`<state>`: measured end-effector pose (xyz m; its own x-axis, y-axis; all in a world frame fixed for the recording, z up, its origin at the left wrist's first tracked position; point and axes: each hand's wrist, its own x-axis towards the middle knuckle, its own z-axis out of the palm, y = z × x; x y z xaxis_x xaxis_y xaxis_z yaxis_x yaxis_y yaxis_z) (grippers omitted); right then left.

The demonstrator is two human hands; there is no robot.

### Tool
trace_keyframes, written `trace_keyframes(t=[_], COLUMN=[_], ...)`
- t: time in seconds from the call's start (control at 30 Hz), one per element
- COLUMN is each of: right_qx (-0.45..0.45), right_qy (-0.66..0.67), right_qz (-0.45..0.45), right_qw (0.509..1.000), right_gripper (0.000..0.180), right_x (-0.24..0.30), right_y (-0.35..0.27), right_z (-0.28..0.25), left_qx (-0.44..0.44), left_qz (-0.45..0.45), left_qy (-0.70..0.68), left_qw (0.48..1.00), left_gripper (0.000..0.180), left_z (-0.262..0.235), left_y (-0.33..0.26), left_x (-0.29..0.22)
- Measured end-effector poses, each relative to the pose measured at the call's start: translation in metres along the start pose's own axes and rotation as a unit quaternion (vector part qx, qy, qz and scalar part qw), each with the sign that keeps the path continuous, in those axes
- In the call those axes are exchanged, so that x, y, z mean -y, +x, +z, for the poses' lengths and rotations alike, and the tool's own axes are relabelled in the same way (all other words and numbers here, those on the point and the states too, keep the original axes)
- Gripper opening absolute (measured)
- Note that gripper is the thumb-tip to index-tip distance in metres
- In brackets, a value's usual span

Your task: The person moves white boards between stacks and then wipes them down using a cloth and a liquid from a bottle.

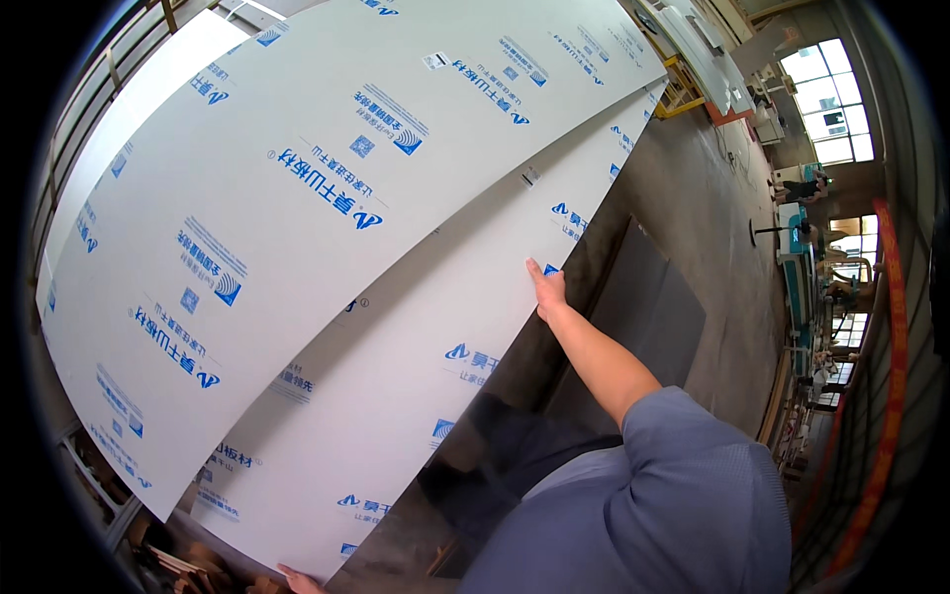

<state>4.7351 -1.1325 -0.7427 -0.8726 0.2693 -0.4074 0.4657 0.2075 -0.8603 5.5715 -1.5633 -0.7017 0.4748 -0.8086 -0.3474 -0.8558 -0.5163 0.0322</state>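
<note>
Here my right hand [547, 290] has its fingers clamped on the lower white sheet's [396, 396] long edge, the sheet running leftward from them, while my left hand [297, 579] pinches its near corner.

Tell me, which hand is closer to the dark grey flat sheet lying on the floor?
Right. The right hand grips the white panel's edge just beside the dark grey flat sheet; the left hand is at the panel's lower corner, farther away.
</note>
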Motion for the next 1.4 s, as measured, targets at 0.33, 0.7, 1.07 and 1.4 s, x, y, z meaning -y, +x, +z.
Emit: trace_keyframes(t=[0.33, 0.7, 1.07, 1.4], right_qx=[0.05, -0.115, 0.017, -0.046], right_qy=[-0.204, -0.161, -0.259, -0.18], right_qz=[0.094, -0.062, -0.021, 0.045], right_qw=[0.973, 0.978, 0.966, 0.982], right_gripper=[0.068, 0.064, 0.085, 0.073], right_x=[0.015, -0.018, 0.037, 0.002], right_y=[-0.004, 0.063, 0.069, 0.106], right_z=[-0.035, -0.029, -0.04, -0.041], left_qx=[0.001, 0.021, 0.059, -0.143], left_qz=[0.047, 0.109, 0.147, 0.114], left_qy=[0.002, 0.032, -0.113, 0.307], left_qw=[0.999, 0.993, 0.981, 0.934], left_gripper=[0.066, 0.056, 0.07, 0.03], left_z=[0.012, 0.034, 0.047, 0.056], left_y=[-0.014, -0.044, -0.028, -0.03], left_x=[-0.015, -0.051, -0.006, -0.025])
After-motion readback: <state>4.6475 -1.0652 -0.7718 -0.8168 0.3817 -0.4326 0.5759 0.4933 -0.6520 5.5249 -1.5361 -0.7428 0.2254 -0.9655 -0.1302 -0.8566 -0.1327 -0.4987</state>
